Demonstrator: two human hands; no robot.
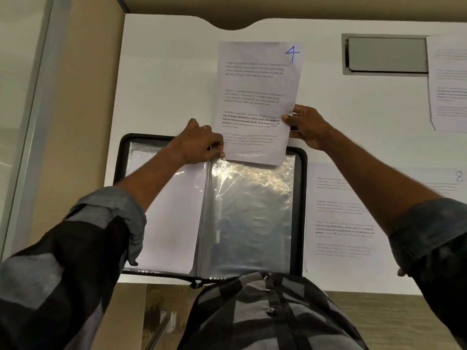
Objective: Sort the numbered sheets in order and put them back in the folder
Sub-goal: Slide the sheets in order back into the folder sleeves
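A black folder (300, 198) lies open on the white desk (161, 72), with clear plastic sleeves on both sides. The left sleeve (171, 210) holds a white sheet. The sheet marked 4 (255, 97) stands above the right sleeve (252, 218), its bottom edge at the sleeve's top opening. My right hand (307, 127) pinches that sheet's right edge. My left hand (199, 142) pinches the top of the right sleeve beside the sheet's lower left corner.
A sheet marked 8 (353, 218) lies on the desk to the right of the folder. Another printed sheet (449, 82) lies at the far right, partly over a grey cable hatch (386, 54). A glass partition stands at the left.
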